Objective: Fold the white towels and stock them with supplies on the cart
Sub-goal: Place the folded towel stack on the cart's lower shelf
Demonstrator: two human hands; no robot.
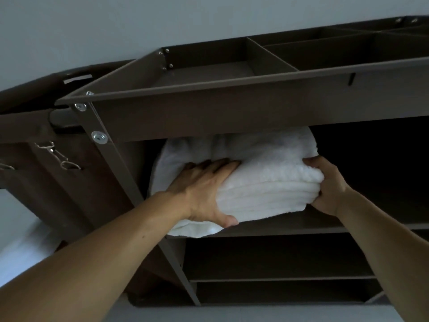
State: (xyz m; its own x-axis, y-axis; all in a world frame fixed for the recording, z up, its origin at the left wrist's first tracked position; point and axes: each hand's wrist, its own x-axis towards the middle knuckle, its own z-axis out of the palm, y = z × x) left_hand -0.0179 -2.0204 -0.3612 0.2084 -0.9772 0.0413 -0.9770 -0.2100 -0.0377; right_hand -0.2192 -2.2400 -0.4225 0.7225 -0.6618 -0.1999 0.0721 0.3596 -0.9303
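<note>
Dark brown metal makes up the cart (209,112), seen from low down. At far left, metal hooks (58,156) hang on a dark bag (27,126) at the cart's end.

Next comes the left hand (204,194). It lies on a stack of folded white towels (262,180), fingers straight and close together on top, thumb hooked under the front edge. The towels rest on the upper shelf (301,225), just below the top tray (209,66), only partly pushed in. Their lower left corner overhangs the shelf's front edge, beside the slanting post (120,173).

The right hand (325,184) grips the stack's right end, fingers curled round the layers.

The likely trouble is that the stack fills the gap tightly, so a push inward could drag the top layer against the tray's underside and rumple the folds. The overhanging corner could catch the post, or slump off if the thumb lets go too soon.
</note>
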